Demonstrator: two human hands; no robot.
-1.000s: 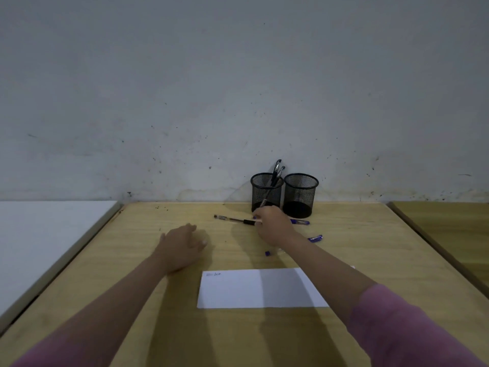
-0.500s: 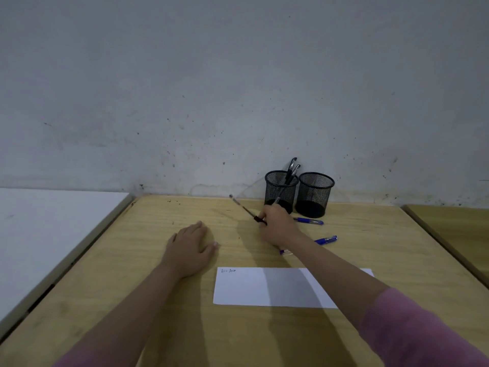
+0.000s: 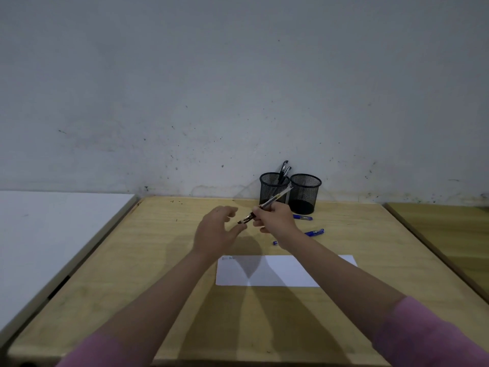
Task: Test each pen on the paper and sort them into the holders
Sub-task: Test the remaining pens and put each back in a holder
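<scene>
scuffed grey wall is backing the pale wooden table (image 3: 169,260) i'm watching remotely. right hand (image 3: 275,221) is pinching a clear-barrelled pen (image 3: 267,203) above the table, dark tip toward the left hand (image 3: 217,230), whose loosely spread fingers are gripping nothing. two black mesh holders are standing by the wall: left holder (image 3: 272,188) carrying two pens, right holder (image 3: 304,192). blue pens (image 3: 303,217) are lying nearby. white paper (image 3: 277,271) is showing tiny unreadable writing.
</scene>
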